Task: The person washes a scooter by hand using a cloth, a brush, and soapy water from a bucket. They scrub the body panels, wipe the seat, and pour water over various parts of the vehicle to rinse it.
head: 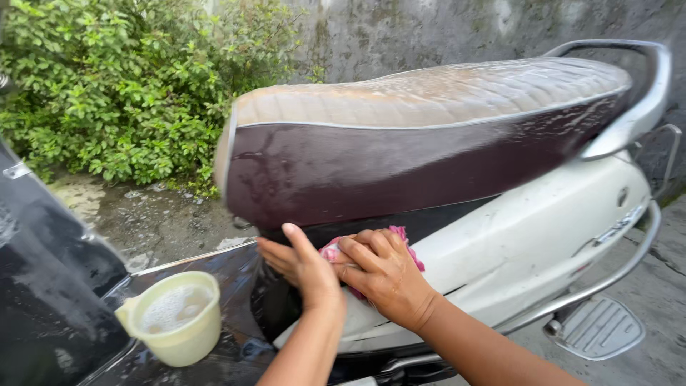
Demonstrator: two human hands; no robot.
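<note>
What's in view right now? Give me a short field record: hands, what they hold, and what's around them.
left hand: open, pressed against the scooter body just under the seat
right hand: pressing a pink cloth to the same panel
scooter: cream side panel, wet brown seat, chrome rear rail
cup: pale yellow plastic cup of soapy water on the footboard
footrest: grey, folded out
background: green bush, concrete wall
</note>
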